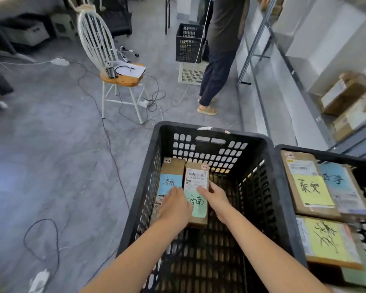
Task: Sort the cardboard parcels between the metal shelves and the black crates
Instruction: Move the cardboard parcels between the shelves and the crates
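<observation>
**Two parcels under hand in the far-left corner of the centre crate**

Landmark: the large black perforated plastic crate (211,132), standing on the grey floor (51,166).

Position. Two oblong brown cardboard parcels lie side by side and touching on the crate's slatted bottom, against its far-left corner. The blue-noted parcel (171,168) is next to the left wall. The green-noted parcel (197,178) lies on its inner side and also carries a white printed label.

Hands. The left hand (174,205) lies palm-down across the seam between the two parcels. Its fingers are fairly straight with the tips on the blue note, so it presses and pinches nothing. The right hand (217,196) sits at the green-noted parcel's right edge, thumb on the top face and fingers apparently turned down the side. This is judged a clasp; contact below is hidden.

Handling, by judgement. These are small, stiff, square-edged boxes, probably light. The matt cardboard offers fair grip. The paper notes and smooth label are slicker and could lift or tear, so the long edges are the better hold. Finger room against the crate wall looks tight.

Surroundings. Just beside the crate's right wall, a second black plastic crate (283,148) holds flat yellow-noted parcels (311,189). Beyond the crate to the right, grey metal shelving (283,49) carries brown cartons (344,94).
</observation>
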